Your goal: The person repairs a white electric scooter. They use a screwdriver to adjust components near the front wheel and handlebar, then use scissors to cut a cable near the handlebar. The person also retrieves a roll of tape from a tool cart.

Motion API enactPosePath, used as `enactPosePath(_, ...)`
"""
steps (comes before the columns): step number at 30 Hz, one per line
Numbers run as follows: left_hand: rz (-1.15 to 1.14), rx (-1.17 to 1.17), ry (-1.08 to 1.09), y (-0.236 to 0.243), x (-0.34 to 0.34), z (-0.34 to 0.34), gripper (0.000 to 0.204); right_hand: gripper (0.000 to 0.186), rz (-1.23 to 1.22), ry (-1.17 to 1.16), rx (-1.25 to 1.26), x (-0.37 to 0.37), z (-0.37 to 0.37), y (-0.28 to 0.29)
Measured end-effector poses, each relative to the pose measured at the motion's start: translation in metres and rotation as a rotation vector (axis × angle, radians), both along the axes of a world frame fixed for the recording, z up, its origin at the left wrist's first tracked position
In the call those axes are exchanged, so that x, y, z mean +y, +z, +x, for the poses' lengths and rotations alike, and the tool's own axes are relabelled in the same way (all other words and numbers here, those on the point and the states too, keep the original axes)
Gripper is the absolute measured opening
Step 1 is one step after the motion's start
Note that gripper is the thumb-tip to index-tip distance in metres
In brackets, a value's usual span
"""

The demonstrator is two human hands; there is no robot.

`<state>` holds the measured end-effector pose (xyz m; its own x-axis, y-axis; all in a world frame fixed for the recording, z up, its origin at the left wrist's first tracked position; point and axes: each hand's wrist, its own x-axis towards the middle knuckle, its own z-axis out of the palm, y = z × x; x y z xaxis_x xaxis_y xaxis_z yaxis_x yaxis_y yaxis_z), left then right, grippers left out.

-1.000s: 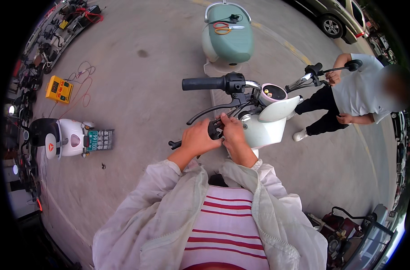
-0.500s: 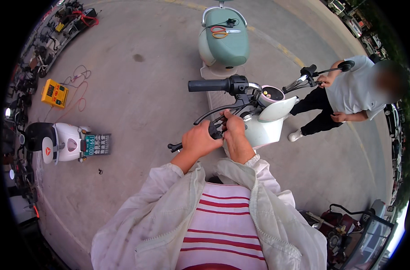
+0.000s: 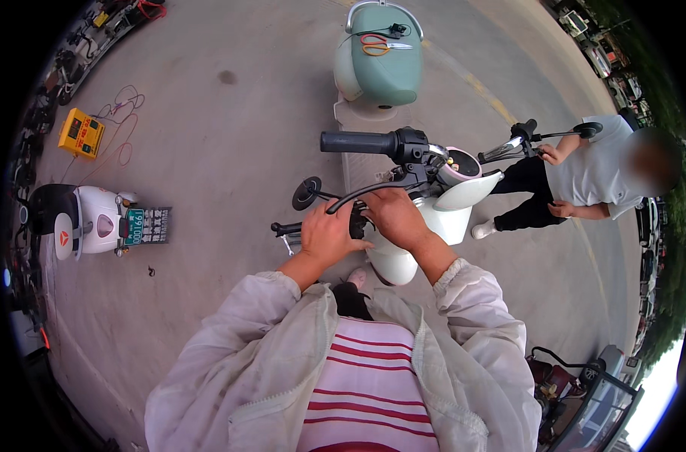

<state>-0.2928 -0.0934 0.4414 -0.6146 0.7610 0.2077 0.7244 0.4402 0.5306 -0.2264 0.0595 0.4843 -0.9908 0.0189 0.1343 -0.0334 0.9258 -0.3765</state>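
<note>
In front of me stands a white scooter point(image 3: 456, 224) with a black left handlebar grip point(image 3: 358, 142) and a black brake lever point(image 3: 369, 190). Just below the lever, my left hand point(image 3: 326, 236) closes around a black clamp-like part point(image 3: 358, 221), its thumb pointing right. My right hand point(image 3: 394, 215) is curled against the same part from the right, its fingertips mostly hidden behind the lever and cables. A round black disc point(image 3: 307, 193), perhaps a mirror, shows beyond my left hand. A black rod-like piece point(image 3: 286, 228) sticks out to its left.
Red-orange-handled scissors point(image 3: 384, 45) lie on the green scooter seat point(image 3: 381, 79). At right, a person in a white shirt point(image 3: 584, 169) has one hand at the other handlebar end point(image 3: 524, 134). A yellow box point(image 3: 81, 134) with wires and a white scooter point(image 3: 98, 221) are at left.
My right hand has turned and shifted up over the black part, its wrist swinging right. The round black disc has come into sight beside my left hand. The view has shifted slightly.
</note>
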Motion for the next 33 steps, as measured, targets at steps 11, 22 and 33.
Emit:
enactPosePath(11, -0.222, -0.779, -0.011, 0.025, -0.002, -0.012, 0.035, 0.015, -0.378, 0.201, -0.246, 0.026, -0.009, 0.014)
enactPosePath(22, -0.202, -0.745, 0.082, 0.048, -0.013, -0.010, 0.035, 0.012, -0.314, 0.234, -0.160, 0.045, 0.003, 0.024)
enactPosePath(33, -0.257, -0.359, -0.013, 0.041, -0.007, -0.018, 0.025, 0.014, -0.121, 0.198, -0.103, 0.033, -0.003, 0.026)
